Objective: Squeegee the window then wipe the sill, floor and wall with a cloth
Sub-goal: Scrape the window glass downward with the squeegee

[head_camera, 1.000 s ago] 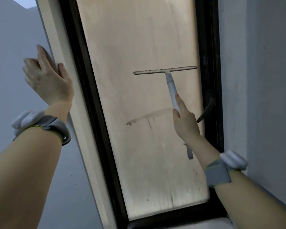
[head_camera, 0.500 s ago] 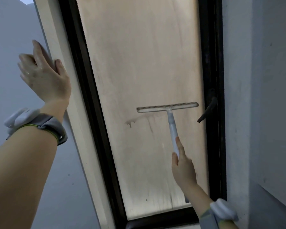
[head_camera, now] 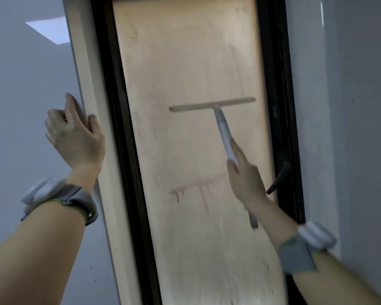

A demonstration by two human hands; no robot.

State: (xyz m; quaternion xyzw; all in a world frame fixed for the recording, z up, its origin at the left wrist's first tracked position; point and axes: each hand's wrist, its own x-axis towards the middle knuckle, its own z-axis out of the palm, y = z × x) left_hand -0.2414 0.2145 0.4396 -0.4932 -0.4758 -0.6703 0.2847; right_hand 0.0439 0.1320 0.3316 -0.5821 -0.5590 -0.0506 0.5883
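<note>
A tall window pane (head_camera: 185, 62) in a black frame (head_camera: 123, 150) glows beige and looks streaked. A white squeegee (head_camera: 213, 105) lies with its blade level across the right half of the glass, about mid-height. My right hand (head_camera: 244, 177) grips its pale handle from below. A dirty drip line (head_camera: 185, 190) runs across the glass under the blade. My left hand (head_camera: 75, 137) rests on the outer edge of the cream window leaf (head_camera: 90, 106), fingers wrapped around it. No cloth is in view.
A black window handle (head_camera: 279, 177) sticks out from the right frame, just right of my right wrist. Grey wall (head_camera: 350, 128) flanks the window on the right and more grey wall (head_camera: 26, 95) on the left. Both wrists wear grey bands.
The squeegee went down the glass to the drip line, and now sits higher again. The view has tilted up and the left hand has kept its hold on the leaf's edge.
</note>
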